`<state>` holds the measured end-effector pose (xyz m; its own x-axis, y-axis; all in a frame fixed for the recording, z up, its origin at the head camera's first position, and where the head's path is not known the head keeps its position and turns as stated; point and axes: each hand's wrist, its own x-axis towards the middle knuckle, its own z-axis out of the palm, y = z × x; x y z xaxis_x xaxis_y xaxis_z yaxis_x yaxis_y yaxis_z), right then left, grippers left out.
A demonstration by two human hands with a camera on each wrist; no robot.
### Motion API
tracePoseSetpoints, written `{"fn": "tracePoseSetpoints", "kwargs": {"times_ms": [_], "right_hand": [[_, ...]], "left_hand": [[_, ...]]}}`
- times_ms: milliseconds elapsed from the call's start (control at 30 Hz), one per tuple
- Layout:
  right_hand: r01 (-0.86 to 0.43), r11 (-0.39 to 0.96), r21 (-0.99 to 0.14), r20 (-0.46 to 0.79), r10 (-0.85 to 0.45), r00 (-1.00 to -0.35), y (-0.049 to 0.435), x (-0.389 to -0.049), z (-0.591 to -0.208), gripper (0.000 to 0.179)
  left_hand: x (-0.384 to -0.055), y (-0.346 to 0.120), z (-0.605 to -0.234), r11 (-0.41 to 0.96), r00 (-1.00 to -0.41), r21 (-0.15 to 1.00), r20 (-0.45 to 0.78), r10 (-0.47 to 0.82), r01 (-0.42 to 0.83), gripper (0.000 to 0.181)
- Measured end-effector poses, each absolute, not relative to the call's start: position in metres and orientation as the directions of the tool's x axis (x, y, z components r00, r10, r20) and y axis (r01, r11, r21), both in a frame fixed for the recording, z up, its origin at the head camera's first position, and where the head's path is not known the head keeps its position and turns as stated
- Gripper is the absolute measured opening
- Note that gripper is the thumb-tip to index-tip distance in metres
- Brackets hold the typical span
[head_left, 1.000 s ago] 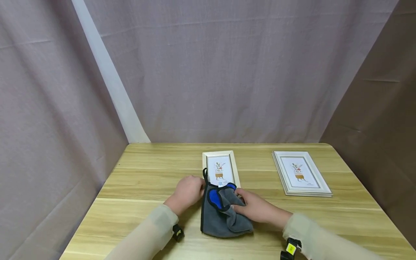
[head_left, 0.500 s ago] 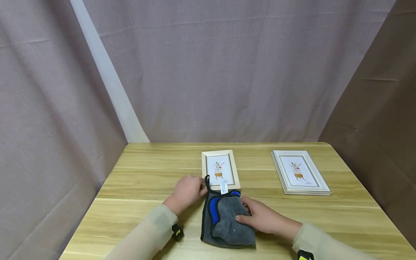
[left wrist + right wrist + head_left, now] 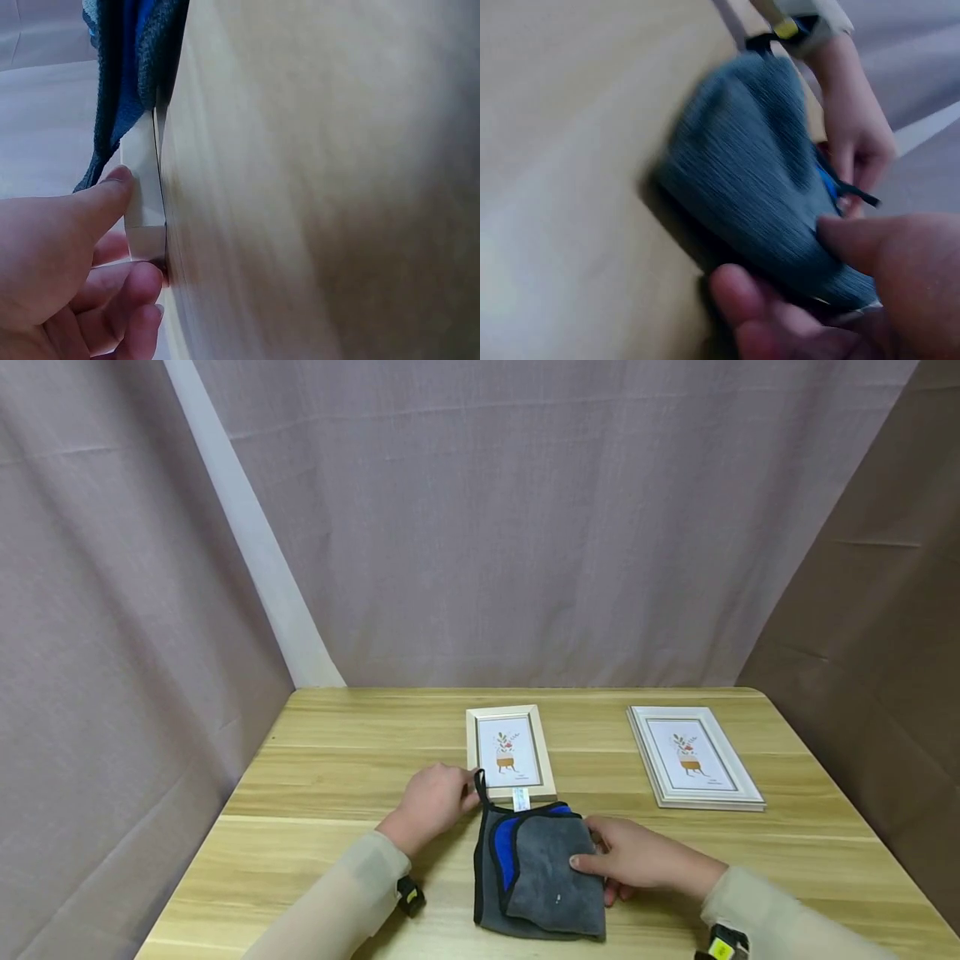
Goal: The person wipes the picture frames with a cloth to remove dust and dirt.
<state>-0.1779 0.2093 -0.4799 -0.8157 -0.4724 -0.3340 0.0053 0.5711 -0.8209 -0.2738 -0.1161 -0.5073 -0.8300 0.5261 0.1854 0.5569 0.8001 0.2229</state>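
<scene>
A grey cloth (image 3: 551, 868) with black edging, a blue inner side, a hanging loop and a white label is folded over itself. My right hand (image 3: 633, 857) grips its right edge, thumb on top; the right wrist view shows this thumb pressing the fabric (image 3: 742, 150). Just beyond lies a picture frame (image 3: 545, 752) in pale cream, holding a plant print, its near edge beside the cloth's label. At its lower left corner, my left hand (image 3: 435, 802) holds the frame. In the left wrist view the thumb rests on the frame's side (image 3: 144, 180), fingers curled at the corner.
On the right of the wooden table (image 3: 360, 752) lies a second, white picture frame (image 3: 652, 768) with a similar print, apparently stacked on another. Grey-mauve curtains (image 3: 480, 527) stand behind the table and to its left, a brown one (image 3: 870, 635) to its right.
The cloth has slid towards me and to the right with my right hand, uncovering the lower part of the cream frame. Its bunched fold now lies flatter. My left hand has stayed in place.
</scene>
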Motion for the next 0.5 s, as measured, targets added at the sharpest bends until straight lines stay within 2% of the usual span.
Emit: {"fn": "tracePoseSetpoints", "kwargs": {"times_ms": [100, 233, 500], "right_hand": [[-0.061, 0.639, -0.767, -0.312, -0.454, -0.834, 0.214, -0.192, -0.464, 0.038], [-0.160, 0.733, -0.661, -0.231, -0.401, -0.886, 0.213, -0.216, -0.449, 0.048], [-0.269, 0.819, -0.506, -0.160, -0.396, -0.904, 0.204, -0.270, -0.454, 0.072]], "left_hand": [[-0.275, -0.114, -0.504, 0.796, -0.827, 0.223, 0.184, 0.531, 0.562, 0.039], [-0.276, -0.113, -0.504, 0.793, -0.827, 0.237, 0.168, 0.536, 0.562, 0.036], [-0.279, -0.114, -0.503, 0.787, -0.830, 0.265, 0.161, 0.534, 0.558, 0.029]]}}
